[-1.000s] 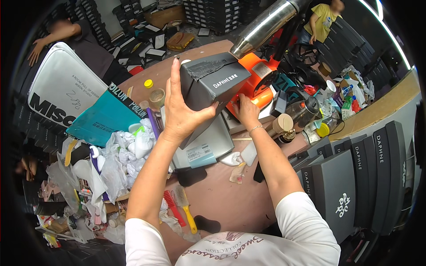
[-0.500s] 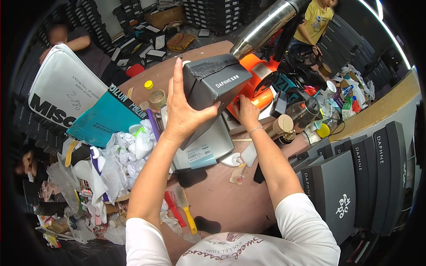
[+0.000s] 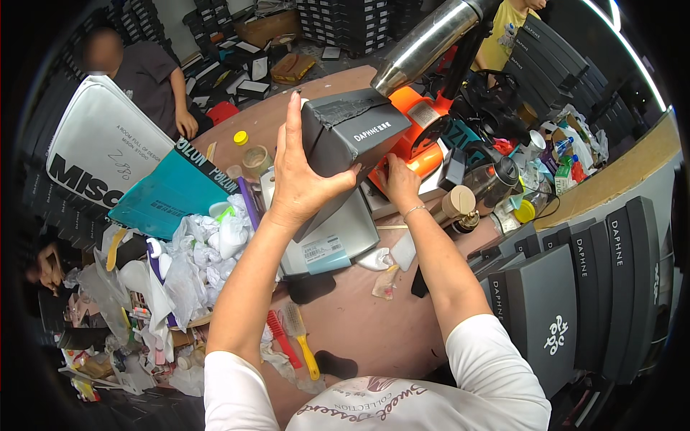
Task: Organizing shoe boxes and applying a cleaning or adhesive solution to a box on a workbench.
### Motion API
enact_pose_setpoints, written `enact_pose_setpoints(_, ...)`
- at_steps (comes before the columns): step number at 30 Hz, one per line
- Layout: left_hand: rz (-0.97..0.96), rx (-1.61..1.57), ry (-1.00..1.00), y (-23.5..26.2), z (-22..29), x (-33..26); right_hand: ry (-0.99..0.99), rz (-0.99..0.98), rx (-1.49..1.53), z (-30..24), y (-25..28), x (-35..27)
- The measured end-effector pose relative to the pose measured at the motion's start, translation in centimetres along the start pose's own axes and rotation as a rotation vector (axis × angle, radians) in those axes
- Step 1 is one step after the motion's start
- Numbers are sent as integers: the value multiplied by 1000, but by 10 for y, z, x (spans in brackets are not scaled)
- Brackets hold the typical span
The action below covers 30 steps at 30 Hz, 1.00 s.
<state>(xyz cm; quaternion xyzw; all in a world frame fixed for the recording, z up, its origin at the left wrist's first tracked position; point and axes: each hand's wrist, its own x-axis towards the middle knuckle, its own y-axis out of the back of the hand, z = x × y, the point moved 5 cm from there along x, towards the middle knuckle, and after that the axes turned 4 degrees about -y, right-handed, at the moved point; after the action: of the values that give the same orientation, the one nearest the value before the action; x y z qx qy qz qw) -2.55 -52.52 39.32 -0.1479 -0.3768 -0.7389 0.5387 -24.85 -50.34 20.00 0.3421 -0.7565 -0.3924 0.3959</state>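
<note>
Mid-job: dark grey box [image 3: 345, 136] gripped upright at frame centre by left hand [image 3: 302, 183], fingers [image 3: 293, 122] flat along its side, right hand [image 3: 399, 183] pressing its lower edge, grip unclear, box not yet set down.

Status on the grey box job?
Done: finished-looking dark boxes stand stacked at the right. In hand: left hand presses the dark grey box upright; right hand works at its base beside the orange tool. Left: that box isn't in the stack.

A packing workshop, stacks of dark gift boxes [image 3: 575, 302] along the worktop [image 3: 359, 323] edge, heat gun [image 3: 424, 43], scattered wrapping scraps [image 3: 194, 251]
</note>
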Motion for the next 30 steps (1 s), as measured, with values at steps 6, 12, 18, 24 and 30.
enact_pose_setpoints(6, -14, 46, 26, -1, -1, 1, -6, -6, -1, 1, -2, 0)
enact_pose_setpoints(12, -21, 73, 17, 0, -3, 1, -3, -9, -4, 1, -3, 0)
enact_pose_setpoints(18, 1, 141, -40, 11, -2, 2, 21, 37, -3, 3, -3, -1)
enact_pose_setpoints(24, -45, 183, -39, 13, -3, 0, 29, 39, -12, 5, -6, 0)
enact_pose_setpoints(30, -67, 194, -61, 13, 0, 3, 16, 21, -10, 3, -5, 0)
